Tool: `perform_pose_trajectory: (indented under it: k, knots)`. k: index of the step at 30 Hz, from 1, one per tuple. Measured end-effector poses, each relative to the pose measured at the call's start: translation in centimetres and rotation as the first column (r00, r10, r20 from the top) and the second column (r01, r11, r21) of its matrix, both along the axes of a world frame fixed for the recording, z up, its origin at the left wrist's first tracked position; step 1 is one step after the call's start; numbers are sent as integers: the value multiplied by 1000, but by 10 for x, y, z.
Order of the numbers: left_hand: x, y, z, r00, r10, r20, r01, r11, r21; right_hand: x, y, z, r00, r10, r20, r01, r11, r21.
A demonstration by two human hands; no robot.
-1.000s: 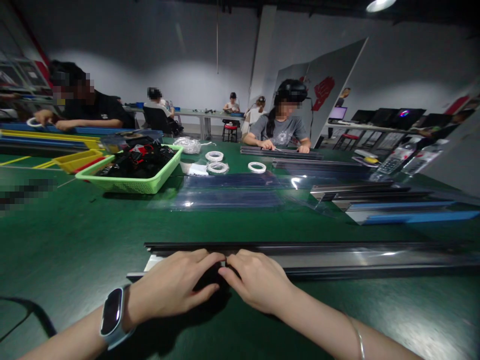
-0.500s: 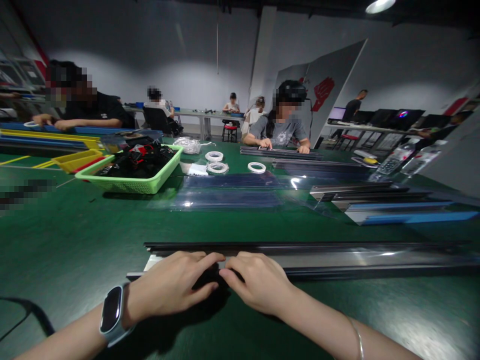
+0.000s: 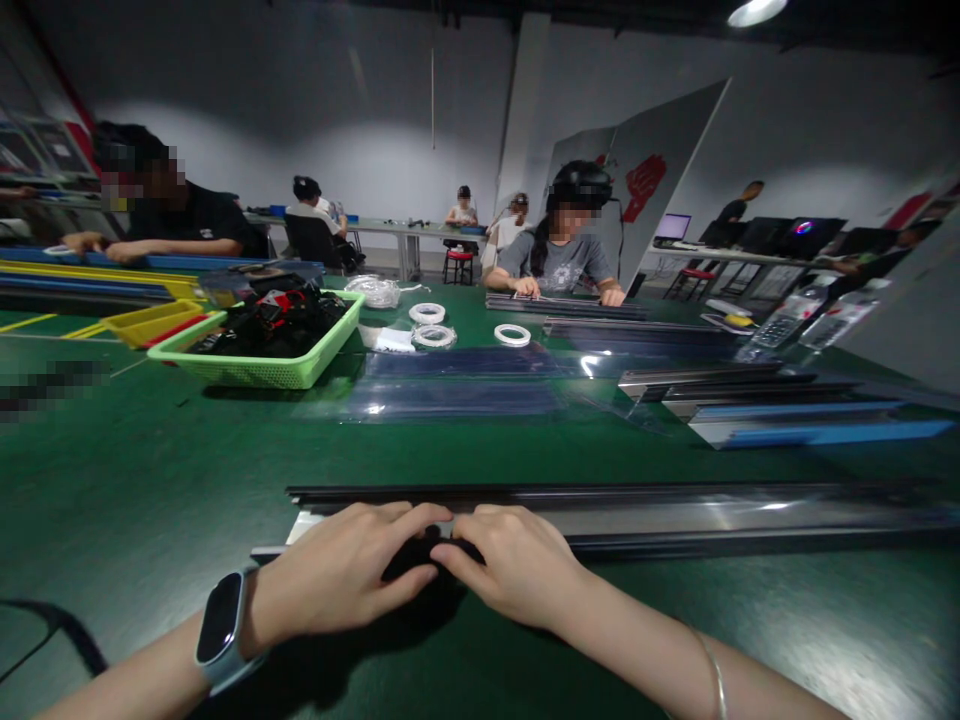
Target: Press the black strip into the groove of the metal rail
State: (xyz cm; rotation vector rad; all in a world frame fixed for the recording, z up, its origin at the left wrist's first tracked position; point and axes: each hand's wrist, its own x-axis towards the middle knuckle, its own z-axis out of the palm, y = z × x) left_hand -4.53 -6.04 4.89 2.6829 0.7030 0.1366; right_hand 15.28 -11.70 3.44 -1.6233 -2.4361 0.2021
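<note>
A long dark metal channel (image 3: 637, 518) with black rims lies across the table in front of me. My left hand (image 3: 352, 560), with a smart band at the wrist, is curled over the channel's near rim close to its left end. Its thumb stays on my side and the index finger reaches inside. Right beside it, my right hand (image 3: 517, 565) grips the same rim, with its thumb tip near the left thumb. The other fingers of both hands are largely hidden behind the knuckles. Whether a small piece sits between the fingertips cannot be made out.
Clear plastic strips (image 3: 465, 398) lie beyond the channel, with white tape rolls (image 3: 512, 335) behind them. A green basket (image 3: 319, 362) of dark parts stands left. More channels (image 3: 795, 428) and water bottles (image 3: 787, 318) are at right. A co-worker (image 3: 574, 250) sits opposite, another (image 3: 187, 215) at left.
My right thumb has shifted slightly left, nearer the left thumb. My left hand and the channel have hardly moved. The co-worker opposite has moved a hand slightly.
</note>
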Motion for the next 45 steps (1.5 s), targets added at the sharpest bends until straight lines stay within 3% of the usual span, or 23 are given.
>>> perform_pose_trajectory:
  k: [45]
  knots:
    - [1, 1, -5, 999, -24, -23, 26, 996, 86, -1, -1, 0, 998, -58, -32, 58, 998, 15]
